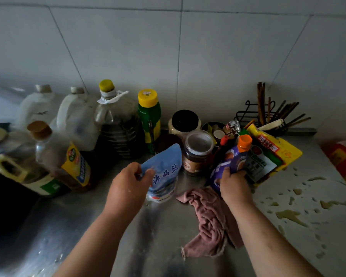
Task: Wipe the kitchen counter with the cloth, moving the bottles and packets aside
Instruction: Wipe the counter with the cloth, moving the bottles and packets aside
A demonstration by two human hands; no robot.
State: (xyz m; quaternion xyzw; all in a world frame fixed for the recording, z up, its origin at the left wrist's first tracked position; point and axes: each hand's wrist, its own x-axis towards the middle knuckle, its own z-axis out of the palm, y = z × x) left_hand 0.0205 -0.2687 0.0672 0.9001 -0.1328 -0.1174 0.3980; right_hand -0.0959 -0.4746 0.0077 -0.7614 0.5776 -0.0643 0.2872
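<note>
My left hand grips the left edge of a light blue salt packet, which stands tilted on the steel counter. My right hand is closed around a purple pouch with an orange cap. A crumpled pink cloth lies on the counter between my forearms, touched by neither hand. A yellow packet leans just behind the purple pouch. Several oil bottles stand at the left, against the wall.
Jars and a green bottle with a yellow cap crowd the back. A black wire rack with chopsticks stands in the right corner. Yellowish spills dot the counter at right. A red-yellow bag lies at far right.
</note>
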